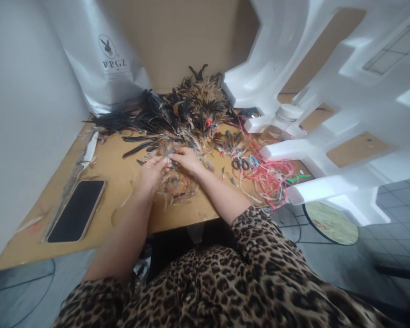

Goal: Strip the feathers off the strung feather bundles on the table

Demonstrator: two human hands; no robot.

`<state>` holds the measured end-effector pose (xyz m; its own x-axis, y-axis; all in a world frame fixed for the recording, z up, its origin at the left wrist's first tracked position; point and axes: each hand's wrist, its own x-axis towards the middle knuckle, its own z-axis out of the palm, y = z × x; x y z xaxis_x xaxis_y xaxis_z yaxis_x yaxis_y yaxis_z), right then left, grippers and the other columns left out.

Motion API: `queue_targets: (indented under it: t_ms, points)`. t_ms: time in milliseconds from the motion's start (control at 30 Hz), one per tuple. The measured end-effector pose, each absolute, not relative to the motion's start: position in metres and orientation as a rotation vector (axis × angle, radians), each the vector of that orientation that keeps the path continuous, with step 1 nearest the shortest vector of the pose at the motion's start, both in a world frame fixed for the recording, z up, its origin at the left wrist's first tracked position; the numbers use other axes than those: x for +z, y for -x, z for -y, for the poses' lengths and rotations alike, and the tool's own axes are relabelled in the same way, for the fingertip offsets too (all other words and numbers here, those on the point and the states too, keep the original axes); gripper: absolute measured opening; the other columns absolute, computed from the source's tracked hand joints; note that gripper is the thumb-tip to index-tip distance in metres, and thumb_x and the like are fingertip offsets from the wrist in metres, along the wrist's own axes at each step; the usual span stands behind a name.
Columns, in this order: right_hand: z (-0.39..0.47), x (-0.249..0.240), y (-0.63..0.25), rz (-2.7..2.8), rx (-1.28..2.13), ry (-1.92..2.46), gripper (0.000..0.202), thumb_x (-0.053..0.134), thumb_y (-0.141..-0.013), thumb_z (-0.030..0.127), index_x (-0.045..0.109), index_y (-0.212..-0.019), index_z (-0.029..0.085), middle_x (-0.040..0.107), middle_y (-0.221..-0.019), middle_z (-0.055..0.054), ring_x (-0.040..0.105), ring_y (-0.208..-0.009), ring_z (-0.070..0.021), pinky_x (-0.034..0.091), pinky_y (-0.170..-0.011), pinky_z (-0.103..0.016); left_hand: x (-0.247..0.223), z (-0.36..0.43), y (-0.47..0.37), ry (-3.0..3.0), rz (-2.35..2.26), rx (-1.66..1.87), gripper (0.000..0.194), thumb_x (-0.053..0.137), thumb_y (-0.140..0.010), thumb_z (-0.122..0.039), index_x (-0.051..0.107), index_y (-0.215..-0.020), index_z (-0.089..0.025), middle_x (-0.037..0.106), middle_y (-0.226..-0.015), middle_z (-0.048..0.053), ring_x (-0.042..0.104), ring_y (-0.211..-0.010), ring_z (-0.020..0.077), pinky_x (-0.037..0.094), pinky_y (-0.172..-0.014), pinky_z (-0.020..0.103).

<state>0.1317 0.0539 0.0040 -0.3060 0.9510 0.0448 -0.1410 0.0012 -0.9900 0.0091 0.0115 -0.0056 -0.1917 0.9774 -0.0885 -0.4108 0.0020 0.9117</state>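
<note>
My left hand [155, 169] and my right hand [185, 159] meet over the middle of the table, each closed in a pinch. Between their fingertips is a small brownish-grey feather [167, 150], its lower end hidden by the fingers. Just beyond lies a large heap of dark and brown feathers [164, 111], some in bundles. Loose feather scraps [177, 184] are scattered on the table below my hands. Right of my right hand rests a smaller bunch of feathers [228, 142].
A phone [77, 212] lies at the left on the table [119, 175]. Scissors [241, 164] and tangled pink string [271, 180] lie to the right, beside white foam pieces [314, 189]. A silvery bag [105, 77] stands at the back left. A round stool [331, 221] is below right.
</note>
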Motion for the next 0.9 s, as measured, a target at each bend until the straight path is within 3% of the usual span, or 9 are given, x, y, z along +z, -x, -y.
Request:
queue_targets:
  t_ms: [200,367,600,900]
  points:
    - [-0.0565,0.0026,-0.1327,1.408,1.414,0.856,0.022,0.066,-0.062,0.029,0.061,-0.07,0.01,0.058,-0.063,0.002,0.048,-0.058,-0.0056,0.038,-0.061,-0.019,-0.0077,-0.012,-0.0071,-0.732,-1.022,1.427,0.015,0.072,-0.062,-0.015,0.067,-0.075,-0.011,0.065,-0.065,0.003,0.059,-0.056,0.0052,0.045,-0.052,0.013]
    - [-0.0581,0.0,-0.1333,1.412,1.461,0.817,0.027,0.068,-0.061,0.033,0.062,-0.071,0.01,0.06,-0.065,0.002,0.05,-0.059,-0.0065,0.04,-0.061,-0.019,-0.0074,-0.0117,-0.0047,-0.73,-1.043,1.362,0.017,0.073,-0.06,-0.014,0.067,-0.075,-0.009,0.065,-0.064,0.004,0.059,-0.056,0.0054,0.045,-0.053,0.012]
    - [-0.056,-0.001,-0.1331,1.415,1.449,0.876,0.034,0.069,-0.06,0.043,0.053,-0.061,0.013,0.05,-0.052,0.005,0.041,-0.049,-0.0046,0.031,-0.05,-0.018,-0.0089,-0.0136,-0.0014,-0.707,-1.027,1.37,0.012,0.069,-0.065,-0.014,0.067,-0.076,-0.01,0.067,-0.067,0.004,0.061,-0.055,0.0064,0.045,-0.048,0.013]
    - [-0.0615,0.0012,-0.1392,1.556,1.405,0.864,0.028,0.065,-0.064,0.037,0.058,-0.068,0.01,0.053,-0.058,0.004,0.042,-0.055,-0.005,0.033,-0.055,-0.018,-0.0051,-0.0106,-0.0012,-0.773,-1.091,1.32,0.018,0.071,-0.063,-0.018,0.067,-0.078,-0.009,0.068,-0.07,0.006,0.061,-0.053,0.0077,0.045,-0.046,0.013]
